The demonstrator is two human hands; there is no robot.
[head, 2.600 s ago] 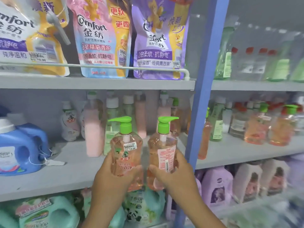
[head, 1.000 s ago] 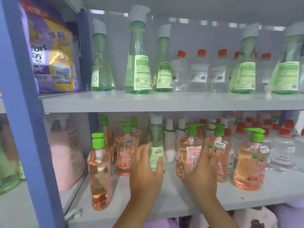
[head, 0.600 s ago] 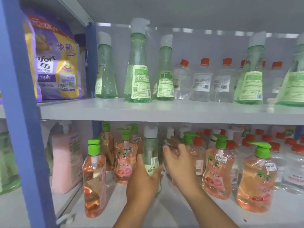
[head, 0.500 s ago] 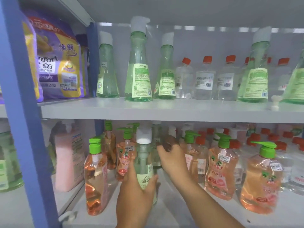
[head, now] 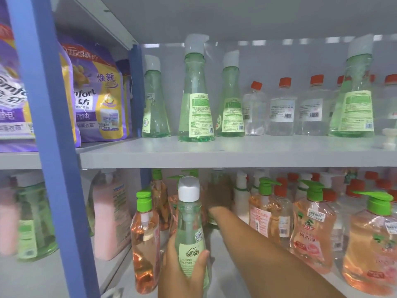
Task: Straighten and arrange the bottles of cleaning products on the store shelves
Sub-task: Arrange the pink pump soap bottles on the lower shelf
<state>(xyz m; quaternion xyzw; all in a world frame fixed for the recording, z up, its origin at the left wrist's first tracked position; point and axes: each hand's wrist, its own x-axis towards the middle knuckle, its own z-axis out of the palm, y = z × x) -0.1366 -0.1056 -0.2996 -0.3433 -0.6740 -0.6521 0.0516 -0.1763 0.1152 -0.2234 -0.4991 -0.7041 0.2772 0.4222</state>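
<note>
My left hand (head: 182,269) grips a slim green bottle (head: 189,231) with a white cap and holds it upright in front of the lower shelf (head: 120,274). My right arm stretches past it, deep into that shelf. My right hand (head: 218,195) is blurred there, against a second green bottle (head: 212,221) standing at the back; its fingers are too blurred to read. Orange pump bottles with green heads stand on either side, one at the left (head: 145,244) and several at the right (head: 312,235).
A blue upright post (head: 49,147) divides the bays. The upper shelf (head: 236,155) carries tall green bottles (head: 195,100) and clear red-capped bottles (head: 282,108). Purple softener pouches (head: 96,93) hang at the left, and pink bottles (head: 109,220) stand below them.
My left hand has pulled the green bottle forward and off the lower shelf. My right hand has let go of the orange pump bottle and reached further back. The view has moved closer.
</note>
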